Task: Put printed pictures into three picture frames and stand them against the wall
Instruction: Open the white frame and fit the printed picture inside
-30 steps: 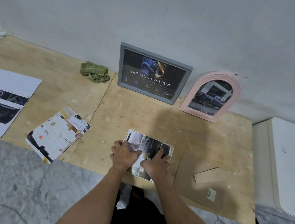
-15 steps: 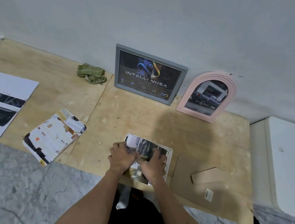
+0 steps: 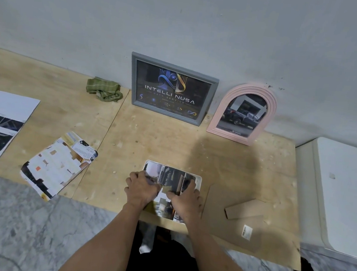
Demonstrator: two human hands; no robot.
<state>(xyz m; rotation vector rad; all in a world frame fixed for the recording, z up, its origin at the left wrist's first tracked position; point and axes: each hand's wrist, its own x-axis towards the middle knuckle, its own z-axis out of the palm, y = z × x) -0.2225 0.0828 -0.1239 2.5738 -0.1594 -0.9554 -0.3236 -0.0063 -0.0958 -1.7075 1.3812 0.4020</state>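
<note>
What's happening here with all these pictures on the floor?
A person is fitting a printed picture into a white frame lying flat on a plywood board, left hand and right hand both on it. A grey frame and a pink arched frame already lean against the wall. A cardboard backing lies alongside.

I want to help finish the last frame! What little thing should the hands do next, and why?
Probably press the printed picture flat into the white frame: both hands are on it, and the cardboard backing lies beside it, not yet on.
</note>
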